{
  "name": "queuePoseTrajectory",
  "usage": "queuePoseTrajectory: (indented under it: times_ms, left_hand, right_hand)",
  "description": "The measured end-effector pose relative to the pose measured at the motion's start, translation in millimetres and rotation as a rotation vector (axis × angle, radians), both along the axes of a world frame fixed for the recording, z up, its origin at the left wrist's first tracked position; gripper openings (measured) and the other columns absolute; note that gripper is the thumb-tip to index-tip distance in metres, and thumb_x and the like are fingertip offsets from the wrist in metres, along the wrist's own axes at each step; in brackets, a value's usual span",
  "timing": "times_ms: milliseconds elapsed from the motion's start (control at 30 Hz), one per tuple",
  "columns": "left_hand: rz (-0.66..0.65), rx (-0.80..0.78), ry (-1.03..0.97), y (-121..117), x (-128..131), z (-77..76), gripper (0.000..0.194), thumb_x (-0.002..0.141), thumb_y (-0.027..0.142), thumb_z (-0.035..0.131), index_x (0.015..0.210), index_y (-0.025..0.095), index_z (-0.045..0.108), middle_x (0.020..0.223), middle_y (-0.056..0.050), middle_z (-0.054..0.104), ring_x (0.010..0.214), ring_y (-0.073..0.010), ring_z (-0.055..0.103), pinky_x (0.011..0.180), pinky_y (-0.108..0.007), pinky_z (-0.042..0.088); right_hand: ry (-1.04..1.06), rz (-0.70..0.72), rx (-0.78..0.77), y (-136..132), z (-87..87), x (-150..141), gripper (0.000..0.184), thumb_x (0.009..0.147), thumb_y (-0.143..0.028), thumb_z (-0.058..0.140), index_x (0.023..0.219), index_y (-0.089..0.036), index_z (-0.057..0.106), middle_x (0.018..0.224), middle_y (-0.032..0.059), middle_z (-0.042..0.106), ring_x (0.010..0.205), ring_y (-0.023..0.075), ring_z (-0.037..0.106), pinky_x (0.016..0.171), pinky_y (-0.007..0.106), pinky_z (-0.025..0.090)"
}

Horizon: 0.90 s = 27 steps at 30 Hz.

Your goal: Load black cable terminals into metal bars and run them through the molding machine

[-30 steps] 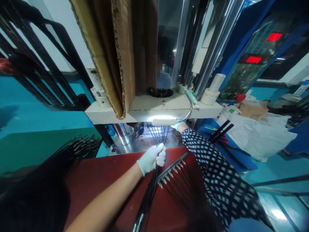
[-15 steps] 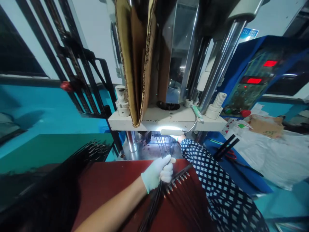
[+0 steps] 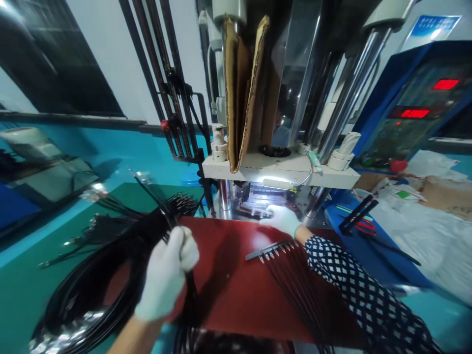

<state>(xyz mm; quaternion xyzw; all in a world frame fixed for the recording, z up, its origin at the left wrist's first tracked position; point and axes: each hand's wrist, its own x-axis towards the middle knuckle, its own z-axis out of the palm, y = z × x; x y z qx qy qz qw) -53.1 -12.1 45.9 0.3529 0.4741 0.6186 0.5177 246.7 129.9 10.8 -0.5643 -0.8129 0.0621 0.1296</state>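
My left hand (image 3: pixel 167 270), in a white glove, is closed around a bundle of black cables (image 3: pixel 158 199). Their ends point up and away over the table, and the lengths below hang toward the front edge. My right hand (image 3: pixel 282 220), gloved too, reaches to the press's lower plate. Thumb and fingers pinch the right end of a dark metal bar (image 3: pixel 254 212) there. On the red board (image 3: pixel 224 295), nearer to me, lies a slotted grey strip (image 3: pixel 271 250) with several black cables set along it, their metal tips showing.
A press (image 3: pixel 295 169) with a lit lamp (image 3: pixel 277 184) stands ahead, cardboard (image 3: pixel 239 123) leaning on it. Coiled black cables (image 3: pixel 81 290) lie left on a green table (image 3: pixel 22 275). To the right are a blue tray (image 3: pixel 383 265) with tools and a control box (image 3: pixel 413 108).
My left hand has carried the cable bundle left and toward me, away from the press. My right hand has come out from under the lamp to the metal bar. The view has shifted left.
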Motion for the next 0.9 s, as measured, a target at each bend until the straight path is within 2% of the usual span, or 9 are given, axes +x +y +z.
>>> queuePoseTrajectory:
  times_ms: [100,233,333,400,500,633,733,800,900]
  left_hand:
    - [0.179,-0.017,0.494,64.6,-32.7,5.5,0.028,0.097,0.042,0.035,0.083,0.02,0.045,0.057,0.009,0.023,0.043,-0.0102,0.028,0.044,-0.022,0.03]
    - [0.248,0.002,0.776,109.6,-31.1,-13.7,0.034,0.086,0.036,0.057,0.109,0.012,0.052,0.079,-0.006,0.056,0.07,-0.0224,0.057,0.063,-0.034,0.045]
    - [0.005,0.267,1.253,119.8,-2.7,-41.5,0.041,0.084,0.03,0.06,0.121,0.013,0.056,0.106,-0.017,0.06,0.094,-0.0317,0.059,0.08,-0.045,0.047]
    - [-0.24,0.432,1.428,126.1,19.1,-62.3,0.036,0.084,0.029,0.063,0.119,0.019,0.063,0.112,-0.014,0.062,0.1,-0.0311,0.059,0.089,-0.045,0.047]
    - [-0.401,0.52,1.411,138.1,39.7,-87.4,0.024,0.09,0.028,0.058,0.111,0.02,0.068,0.102,-0.01,0.063,0.099,-0.0263,0.059,0.093,-0.041,0.047]
    - [-0.454,0.6,1.394,149.7,39.7,-102.3,0.026,0.097,0.028,0.048,0.113,0.018,0.067,0.102,-0.01,0.061,0.102,-0.0255,0.057,0.098,-0.041,0.046]
    - [-0.456,0.63,1.385,151.8,34.4,-105.1,0.028,0.097,0.028,0.047,0.116,0.019,0.065,0.105,-0.011,0.06,0.104,-0.0265,0.056,0.099,-0.043,0.045]
    - [-0.469,0.637,1.381,152.0,32.8,-106.0,0.027,0.097,0.028,0.048,0.116,0.019,0.065,0.103,-0.011,0.06,0.102,-0.0264,0.057,0.098,-0.043,0.046]
    - [-0.484,0.641,1.371,152.1,32.3,-107.2,0.028,0.097,0.028,0.047,0.115,0.018,0.065,0.104,-0.012,0.06,0.101,-0.0265,0.056,0.098,-0.044,0.046]
  right_hand:
    - [-0.011,0.009,0.0,-10.7,-12.0,-12.7,0.028,0.087,-0.047,0.065,0.093,-0.02,0.073,0.098,0.0062,0.068,0.09,0.0196,0.061,0.076,0.029,0.045]
    - [-0.018,0.079,0.0,-12.3,-20.2,-21.5,0.025,0.089,-0.041,0.066,0.097,-0.018,0.073,0.104,0.0081,0.063,0.101,0.0213,0.054,0.086,0.031,0.041]
    - [0.016,0.118,-0.026,-11.1,-22.1,-20.5,0.026,0.092,-0.04,0.063,0.102,-0.018,0.073,0.101,0.0078,0.061,0.098,0.0213,0.053,0.087,0.032,0.04]
    - [0.066,0.139,-0.047,-11.0,-22.8,-18.5,0.027,0.093,-0.039,0.062,0.102,-0.017,0.073,0.101,0.0081,0.06,0.098,0.0217,0.052,0.088,0.033,0.04]
    - [0.189,0.169,-0.092,-8.8,-23.0,-15.1,0.024,0.094,-0.035,0.06,0.093,-0.017,0.074,0.096,0.0079,0.061,0.096,0.0216,0.052,0.091,0.035,0.04]
    - [0.454,0.136,-0.142,3.6,-22.1,-11.2,0.022,0.094,-0.028,0.056,0.083,-0.018,0.072,0.087,0.0057,0.065,0.091,0.0192,0.055,0.091,0.035,0.044]
    - [0.69,0.019,-0.177,11.8,-20.7,-8.1,0.039,0.1,-0.041,0.041,0.081,-0.018,0.066,0.07,0.0034,0.059,0.066,0.0156,0.053,0.065,0.03,0.049]
    - [0.835,-0.067,-0.198,9.5,-19.4,-3.4,0.048,0.1,-0.052,0.033,0.08,-0.018,0.061,0.06,-0.0001,0.05,0.051,0.0123,0.041,0.048,0.025,0.04]
    - [1.017,-0.17,-0.2,-6.9,-16.1,11.2,0.046,0.094,-0.061,0.04,0.088,-0.019,0.057,0.063,-0.0029,0.045,0.046,0.0084,0.032,0.041,0.021,0.028]
